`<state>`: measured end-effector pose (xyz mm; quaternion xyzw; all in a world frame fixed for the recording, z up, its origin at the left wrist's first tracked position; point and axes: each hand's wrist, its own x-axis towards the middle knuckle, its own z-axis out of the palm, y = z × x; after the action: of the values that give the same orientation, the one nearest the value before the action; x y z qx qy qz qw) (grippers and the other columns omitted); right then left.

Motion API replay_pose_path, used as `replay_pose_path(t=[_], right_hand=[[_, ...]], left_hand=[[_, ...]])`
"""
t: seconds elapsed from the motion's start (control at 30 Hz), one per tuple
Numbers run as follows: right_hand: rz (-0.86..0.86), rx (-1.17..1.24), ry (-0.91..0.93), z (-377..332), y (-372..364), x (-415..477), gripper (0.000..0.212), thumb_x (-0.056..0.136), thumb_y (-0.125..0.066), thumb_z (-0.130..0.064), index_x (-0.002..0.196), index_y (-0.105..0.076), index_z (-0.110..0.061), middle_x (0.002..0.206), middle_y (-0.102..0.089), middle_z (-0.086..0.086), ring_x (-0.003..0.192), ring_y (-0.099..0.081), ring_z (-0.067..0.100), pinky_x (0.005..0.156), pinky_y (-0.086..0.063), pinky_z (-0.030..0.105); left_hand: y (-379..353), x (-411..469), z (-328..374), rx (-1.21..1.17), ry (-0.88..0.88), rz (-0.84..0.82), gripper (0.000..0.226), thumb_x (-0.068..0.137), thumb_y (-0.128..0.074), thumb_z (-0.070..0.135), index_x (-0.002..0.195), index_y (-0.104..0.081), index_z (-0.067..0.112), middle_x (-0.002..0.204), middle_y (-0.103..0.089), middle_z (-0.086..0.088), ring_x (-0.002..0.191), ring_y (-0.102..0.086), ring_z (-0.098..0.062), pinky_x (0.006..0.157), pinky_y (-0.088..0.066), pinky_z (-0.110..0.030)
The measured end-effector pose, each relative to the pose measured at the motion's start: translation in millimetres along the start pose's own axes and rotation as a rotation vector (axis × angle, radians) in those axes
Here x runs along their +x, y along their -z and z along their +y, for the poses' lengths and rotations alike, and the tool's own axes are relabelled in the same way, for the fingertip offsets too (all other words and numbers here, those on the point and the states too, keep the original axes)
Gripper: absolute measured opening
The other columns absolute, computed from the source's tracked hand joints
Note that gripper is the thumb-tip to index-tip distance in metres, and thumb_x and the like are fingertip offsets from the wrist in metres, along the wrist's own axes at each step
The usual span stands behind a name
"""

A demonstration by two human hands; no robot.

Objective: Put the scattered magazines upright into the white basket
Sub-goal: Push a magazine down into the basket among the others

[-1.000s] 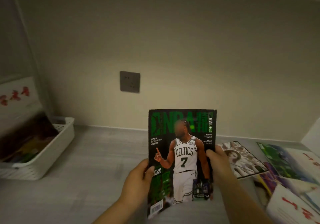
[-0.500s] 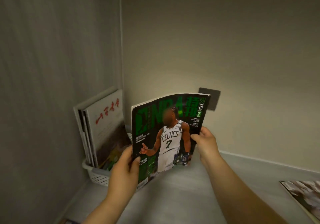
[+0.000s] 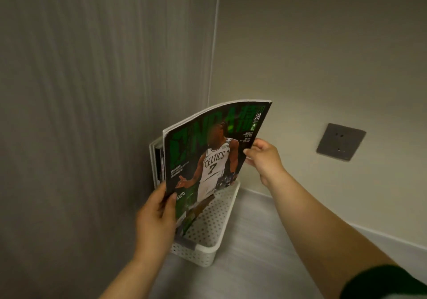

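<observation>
Basketball magazine, green-and-black cover with a player in a white Celtics no. 7 jersey, is held upright between both hands, cover toward the camera. It is tilted, and its top edge is bowed in a curve.

Left hand grips the lower left corner on the spine side. The thumb lies on the cover and the fingers are curled behind. Right hand pinches the right edge about halfway up, fingertips on the cover's margin. A dark green sleeve shows at the right forearm.

The magazine's lower edge hangs over the left part of the white basket, which is perforated plastic. I cannot tell whether that edge touches the basket floor, since the left hand hides the corner.

Other magazines already stand upright in the basket, just behind the held one and against the grey side wall.

The basket sits on the grey tabletop, tucked in the corner. A dark wall socket is on the back wall, right of the right hand and well apart from it.
</observation>
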<state>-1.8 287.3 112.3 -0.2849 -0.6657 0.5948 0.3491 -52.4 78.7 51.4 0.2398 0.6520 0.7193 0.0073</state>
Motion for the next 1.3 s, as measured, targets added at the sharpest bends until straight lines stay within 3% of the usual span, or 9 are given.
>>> replay_pose_path(t=[0.17, 0.33, 0.43, 0.6, 0.73, 0.83, 0.97, 1.1, 1.3], right_hand=[[0.046, 0.002, -0.098, 27, -4, 16, 0.023, 0.086, -0.047, 0.006, 0.096, -0.060, -0.010, 0.079, -0.061, -0.003, 0.083, -0.058, 0.015, 0.080, -0.048, 0.028], [0.079, 0.034, -0.115, 32, -5, 31, 0.025, 0.086, -0.046, 0.008, 0.103, -0.058, -0.005, 0.076, -0.060, -0.002, 0.070, -0.056, 0.008, 0.066, -0.046, 0.018], [0.061, -0.019, -0.136, 43, -7, 34, 0.026, 0.086, -0.045, 0.009, 0.105, -0.059, 0.000, 0.090, -0.063, 0.008, 0.076, -0.059, 0.015, 0.070, -0.049, 0.024], [0.048, -0.044, -0.212, 71, -23, 31, 0.027, 0.086, -0.045, 0.009, 0.109, -0.058, 0.003, 0.112, -0.062, 0.022, 0.090, -0.058, 0.026, 0.074, -0.049, 0.029], [-0.015, 0.042, -0.210, 71, -43, 30, 0.029, 0.089, -0.044, 0.002, 0.112, -0.051, -0.014, 0.114, -0.060, 0.010, 0.085, -0.058, 0.018, 0.077, -0.049, 0.029], [-0.116, 0.017, -0.203, 72, -61, 24, 0.053, 0.087, -0.046, -0.001, 0.131, -0.030, -0.025, 0.114, -0.054, -0.001, 0.099, -0.055, 0.023, 0.081, -0.051, 0.041], [-0.278, 0.053, -0.311, 81, -83, 10, 0.071, 0.089, -0.052, -0.017, 0.142, -0.009, -0.034, 0.146, -0.035, -0.001, 0.129, -0.039, 0.027, 0.097, -0.042, 0.052], [-0.309, 0.100, -0.321, 89, -97, 4, 0.080, 0.088, -0.053, -0.031, 0.142, 0.007, -0.036, 0.153, -0.020, -0.006, 0.138, -0.026, 0.024, 0.108, -0.030, 0.055], [-0.348, 0.123, -0.245, 90, -106, 5, 0.065, 0.089, -0.045, -0.041, 0.141, -0.005, -0.040, 0.152, -0.020, -0.003, 0.137, -0.025, 0.020, 0.112, -0.025, 0.050]], left_hand=[[-9, 6, -16, -0.006, 0.005, -0.053, 0.042, 0.084, -0.052, -0.001, 0.087, -0.060, 0.040, 0.083, -0.062, 0.023, 0.073, -0.058, 0.021, 0.063, -0.045, 0.002], [-19, 13, -34, 0.037, 0.027, -0.060, 0.039, 0.084, -0.052, -0.001, 0.093, -0.061, 0.036, 0.084, -0.063, 0.022, 0.075, -0.059, 0.019, 0.065, -0.045, 0.002], [-17, 9, -54, 0.122, 0.082, -0.012, 0.029, 0.084, -0.054, 0.002, 0.095, -0.063, 0.028, 0.081, -0.064, 0.019, 0.074, -0.063, 0.008, 0.065, -0.049, -0.005], [-10, -4, -80, 0.232, 0.168, 0.028, 0.025, 0.082, -0.058, 0.002, 0.102, -0.066, 0.013, 0.095, -0.068, -0.014, 0.088, -0.064, -0.026, 0.085, -0.052, -0.040], [-9, -4, -79, 0.370, 0.012, 0.059, 0.019, 0.076, -0.064, -0.003, 0.093, -0.068, 0.003, 0.083, -0.066, -0.015, 0.072, -0.061, -0.027, 0.072, -0.049, -0.030], [-12, 0, -77, 0.440, -0.036, 0.089, 0.013, 0.073, -0.065, -0.006, 0.086, -0.068, -0.002, 0.080, -0.060, -0.011, 0.068, -0.054, -0.023, 0.066, -0.044, -0.023], [-14, 0, -76, 0.427, 0.000, 0.078, 0.011, 0.078, -0.061, 0.000, 0.089, -0.064, 0.003, 0.083, -0.053, -0.005, 0.074, -0.053, -0.023, 0.069, -0.045, -0.031], [-12, 3, -80, 0.319, 0.131, 0.155, 0.034, 0.077, -0.064, 0.004, 0.071, -0.044, 0.031, 0.070, -0.050, 0.007, 0.067, -0.052, -0.023, 0.063, -0.046, -0.035], [-7, 7, -80, 0.424, 0.023, 0.102, 0.051, 0.073, -0.065, -0.002, 0.057, -0.037, 0.038, 0.064, -0.044, 0.014, 0.057, -0.046, -0.004, 0.053, -0.034, -0.016]])
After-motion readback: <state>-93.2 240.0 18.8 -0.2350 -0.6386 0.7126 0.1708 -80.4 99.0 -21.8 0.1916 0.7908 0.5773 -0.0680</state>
